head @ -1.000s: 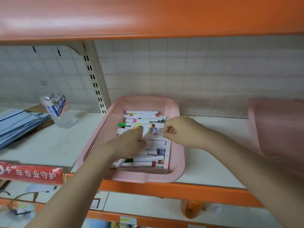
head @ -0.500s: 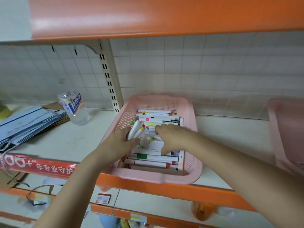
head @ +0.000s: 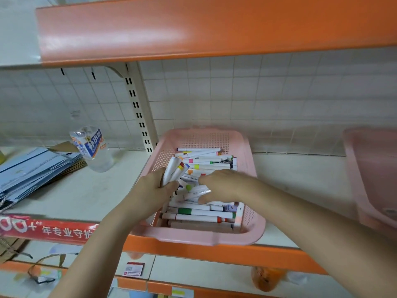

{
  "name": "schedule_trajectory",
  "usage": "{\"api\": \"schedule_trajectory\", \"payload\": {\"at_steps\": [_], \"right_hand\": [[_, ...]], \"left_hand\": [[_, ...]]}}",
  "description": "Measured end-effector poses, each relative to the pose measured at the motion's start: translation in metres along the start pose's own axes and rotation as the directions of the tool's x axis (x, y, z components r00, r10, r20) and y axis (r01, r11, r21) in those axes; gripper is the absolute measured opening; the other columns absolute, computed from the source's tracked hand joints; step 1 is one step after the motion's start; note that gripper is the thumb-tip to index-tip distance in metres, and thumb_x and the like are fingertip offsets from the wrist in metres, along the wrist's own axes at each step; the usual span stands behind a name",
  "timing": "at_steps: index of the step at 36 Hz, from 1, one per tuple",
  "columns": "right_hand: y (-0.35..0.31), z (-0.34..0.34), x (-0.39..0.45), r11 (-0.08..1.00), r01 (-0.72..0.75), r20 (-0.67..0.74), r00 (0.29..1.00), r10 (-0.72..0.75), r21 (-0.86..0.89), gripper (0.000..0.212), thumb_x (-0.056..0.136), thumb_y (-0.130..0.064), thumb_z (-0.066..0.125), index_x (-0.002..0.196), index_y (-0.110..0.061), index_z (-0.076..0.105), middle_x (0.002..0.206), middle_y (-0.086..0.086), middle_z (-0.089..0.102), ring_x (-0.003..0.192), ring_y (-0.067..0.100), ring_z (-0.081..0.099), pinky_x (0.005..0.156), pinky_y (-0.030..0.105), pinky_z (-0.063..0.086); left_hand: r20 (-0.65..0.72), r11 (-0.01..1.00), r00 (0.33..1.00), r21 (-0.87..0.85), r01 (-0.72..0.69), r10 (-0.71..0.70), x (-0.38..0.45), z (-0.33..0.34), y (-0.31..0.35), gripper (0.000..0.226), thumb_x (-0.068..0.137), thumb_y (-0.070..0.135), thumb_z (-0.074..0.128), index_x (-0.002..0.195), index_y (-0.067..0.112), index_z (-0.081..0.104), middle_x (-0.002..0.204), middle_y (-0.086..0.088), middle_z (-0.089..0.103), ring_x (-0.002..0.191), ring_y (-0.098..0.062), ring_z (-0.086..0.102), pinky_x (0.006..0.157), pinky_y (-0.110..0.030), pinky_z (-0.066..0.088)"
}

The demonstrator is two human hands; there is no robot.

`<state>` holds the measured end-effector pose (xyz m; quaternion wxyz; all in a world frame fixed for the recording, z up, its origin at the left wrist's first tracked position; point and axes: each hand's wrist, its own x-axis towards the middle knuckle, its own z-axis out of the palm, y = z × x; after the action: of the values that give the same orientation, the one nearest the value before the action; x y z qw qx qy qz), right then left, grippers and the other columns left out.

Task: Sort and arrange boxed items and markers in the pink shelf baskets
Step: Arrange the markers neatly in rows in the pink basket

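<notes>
You are reaching both hands into the pink basket (head: 206,238) at the shelf's front edge. Your left hand (head: 150,191) is clamping a bundle of markers (head: 175,169), their long axis tilting up and away toward the basket's back wall. Your right hand (head: 221,186), nearer the loose markers (head: 199,217) lying crosswise, is curling over one, seemingly pinching it. Left of the basket a water bottle (head: 92,147) is resting; a second basket (head: 373,177) is sitting to its right.
</notes>
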<state>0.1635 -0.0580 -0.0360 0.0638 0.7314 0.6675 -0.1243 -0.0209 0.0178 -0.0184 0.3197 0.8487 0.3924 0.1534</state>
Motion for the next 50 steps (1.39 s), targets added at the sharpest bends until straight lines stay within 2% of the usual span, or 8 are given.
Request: {"api": "schedule_trajectory", "payload": {"at_steps": [12, 17, 22, 26, 30, 34, 39, 50], "right_hand": [[-0.006, -0.007, -0.01, 0.995, -0.012, -0.076, 0.997, 0.005, -0.098, 0.024, 0.099, -0.025, 0.043, 0.108, -0.007, 0.057, 0.1, 0.008, 0.061, 0.078, 0.022, 0.05, 0.05, 0.029, 0.026], [-0.008, -0.01, -0.017, 0.991, -0.008, -0.183, 0.983, -0.018, -0.137, 0.02, 0.1, -0.02, 0.042, 0.108, -0.009, 0.057, 0.085, 0.003, 0.054, 0.076, 0.022, 0.049, 0.053, 0.031, 0.023], [-0.005, -0.016, -0.029, 0.996, -0.031, -0.258, 0.966, 0.009, -0.083, 0.024, 0.1, -0.014, 0.04, 0.121, -0.007, 0.046, 0.07, -0.002, 0.04, 0.063, 0.017, 0.04, 0.05, 0.031, 0.018], [-0.003, -0.02, -0.043, 0.998, -0.039, -0.301, 0.952, 0.054, 0.056, 0.019, 0.099, -0.01, 0.041, 0.117, -0.003, 0.04, 0.079, 0.007, 0.053, 0.066, 0.024, 0.048, 0.052, 0.033, 0.025], [0.007, -0.029, -0.068, 0.993, -0.05, -0.379, 0.921, 0.089, 0.111, 0.02, 0.099, -0.007, 0.042, 0.118, -0.001, 0.041, 0.11, 0.018, 0.055, 0.074, 0.025, 0.041, 0.061, 0.035, 0.028], [0.026, -0.03, -0.099, 0.986, -0.111, -0.434, 0.887, 0.156, 0.127, 0.027, 0.095, -0.002, 0.043, 0.122, 0.0, 0.043, 0.117, 0.018, 0.051, 0.091, 0.036, 0.055, 0.064, 0.035, 0.032], [0.055, -0.025, -0.146, 0.968, -0.197, -0.453, 0.857, 0.246, 0.153, 0.024, 0.095, -0.01, 0.05, 0.118, -0.003, 0.048, 0.118, 0.017, 0.052, 0.102, 0.037, 0.056, 0.069, 0.032, 0.03], [0.136, -0.019, -0.266, 0.936, -0.298, -0.59, 0.729, 0.349, 0.185, 0.028, 0.098, -0.031, 0.049, 0.12, -0.015, 0.053, 0.116, 0.007, 0.062, 0.102, 0.031, 0.058, 0.068, 0.031, 0.028]], "left_hand": [[-0.027, 1.0, 0.999, 0.003, -0.02, 0.02, 0.005, -0.001, 0.013, 0.016, 0.093, 0.022, 0.055, 0.08, 0.013, 0.052, 0.065, -0.001, 0.062, 0.048, -0.018, 0.052, 0.051, -0.029, 0.043], [-0.057, 0.998, 0.996, -0.013, -0.066, 0.065, 0.01, -0.003, 0.025, 0.014, 0.094, 0.021, 0.053, 0.086, 0.009, 0.055, 0.07, -0.008, 0.063, 0.041, -0.007, 0.051, 0.046, -0.023, 0.04], [-0.091, 0.993, 0.99, -0.041, -0.111, 0.107, 0.008, -0.002, 0.042, 0.016, 0.094, 0.02, 0.055, 0.08, 0.013, 0.055, 0.065, -0.008, 0.06, 0.038, -0.006, 0.052, 0.038, -0.014, 0.035], [-0.139, 0.984, 0.978, -0.06, -0.167, 0.158, 0.005, -0.005, 0.054, 0.021, 0.093, 0.021, 0.058, 0.073, 0.016, 0.057, 0.059, -0.012, 0.059, 0.045, -0.022, 0.054, 0.044, -0.027, 0.038], [-0.181, 0.97, 0.975, -0.18, -0.162, 0.13, 0.002, -0.004, 0.066, 0.032, 0.072, 0.066, 0.065, 0.07, 0.035, 0.059, 0.058, -0.008, 0.059, 0.047, -0.027, 0.055, 0.044, -0.033, 0.048], [-0.197, 0.964, 0.971, -0.203, -0.173, 0.133, 0.021, 0.016, 0.058, 0.031, 0.065, 0.073, 0.059, 0.065, 0.043, 0.061, 0.064, -0.009, 0.062, 0.057, -0.031, 0.057, 0.059, -0.042, 0.051], [-0.126, 0.966, 0.972, -0.144, -0.214, 0.196, -0.005, 0.046, 0.133, 0.03, 0.089, 0.029, 0.065, 0.059, 0.024, 0.059, 0.04, -0.002, 0.052, 0.044, -0.031, 0.048, 0.055, -0.04, 0.045], [-0.082, 0.932, 0.95, -0.187, -0.311, 0.301, -0.04, 0.128, 0.246, 0.036, 0.09, 0.026, 0.062, 0.062, 0.005, 0.056, 0.041, -0.002, 0.054, 0.052, -0.027, 0.052, 0.057, -0.033, 0.037]]}}
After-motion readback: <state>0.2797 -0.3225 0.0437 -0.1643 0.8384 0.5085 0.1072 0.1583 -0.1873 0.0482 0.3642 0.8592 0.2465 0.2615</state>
